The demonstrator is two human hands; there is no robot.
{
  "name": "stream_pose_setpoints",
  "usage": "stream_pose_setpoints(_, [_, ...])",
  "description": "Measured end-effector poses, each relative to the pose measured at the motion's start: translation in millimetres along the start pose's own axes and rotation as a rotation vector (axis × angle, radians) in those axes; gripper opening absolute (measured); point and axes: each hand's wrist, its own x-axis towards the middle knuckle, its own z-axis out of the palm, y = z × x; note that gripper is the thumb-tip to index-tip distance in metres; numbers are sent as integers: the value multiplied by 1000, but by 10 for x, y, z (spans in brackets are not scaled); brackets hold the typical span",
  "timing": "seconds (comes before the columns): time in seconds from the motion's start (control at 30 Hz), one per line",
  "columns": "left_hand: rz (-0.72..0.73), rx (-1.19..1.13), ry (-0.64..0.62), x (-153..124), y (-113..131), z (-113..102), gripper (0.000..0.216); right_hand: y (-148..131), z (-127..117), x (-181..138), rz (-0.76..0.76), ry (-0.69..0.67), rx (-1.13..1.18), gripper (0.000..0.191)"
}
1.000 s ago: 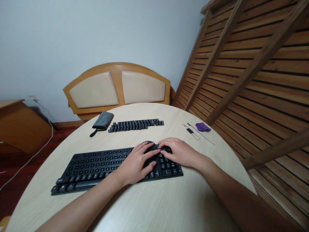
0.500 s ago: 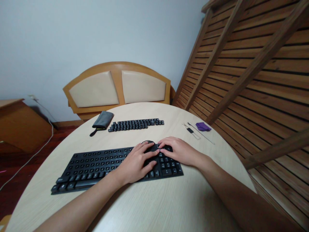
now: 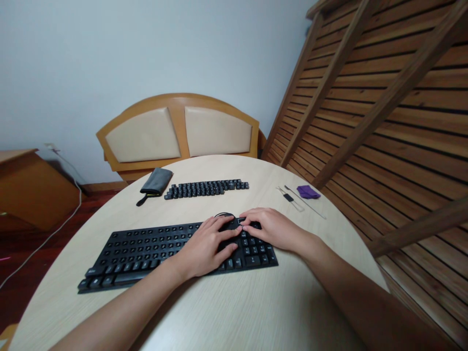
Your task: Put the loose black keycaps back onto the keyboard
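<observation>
A black keyboard [image 3: 146,251] lies across the round pale wooden table [image 3: 237,307]. Both of my hands rest on its right end. My left hand [image 3: 206,248] lies over the keys with its fingers stretched toward the upper right corner. My right hand [image 3: 272,229] lies flat beside it, and its fingertips meet those of the left hand near the top row of keys. Neither hand visibly holds anything. A small dark loop [image 3: 224,214] shows just behind the fingers.
Loose black keycaps [image 3: 206,188] sit in rows farther back, next to a grey pouch [image 3: 156,183]. A purple cloth [image 3: 308,191], a small tool [image 3: 288,198] and a thin rod [image 3: 307,204] lie at the right. A chair back [image 3: 179,131] stands behind the table. A slatted wooden frame [image 3: 383,107] leans at the right.
</observation>
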Motion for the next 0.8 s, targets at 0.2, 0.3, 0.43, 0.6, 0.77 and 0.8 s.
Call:
stream_pose_setpoints(0.2, [3, 32, 0, 3, 17, 0, 37, 4, 23, 12, -20, 4, -39, 12])
stream_pose_setpoints(0.3, [4, 24, 19, 6, 18, 11, 37, 19, 29, 9, -22, 13, -27, 10])
stream_pose_setpoints(0.43, [-9, 24, 8, 12, 22, 25, 40, 24, 34, 7, -8, 21, -13, 7])
stream_pose_setpoints(0.6, [-64, 10, -5, 11, 29, 13, 43, 51, -12, 4, -14, 0, -3, 7])
stream_pose_setpoints(0.77, [-103, 28, -26, 11, 31, 4, 48, 159, -118, -36, -6, -20, 60, 6])
stream_pose_setpoints(0.8, [-105, 35, -23, 12, 33, 9, 49, 182, -133, -43, 2, -22, 90, 5])
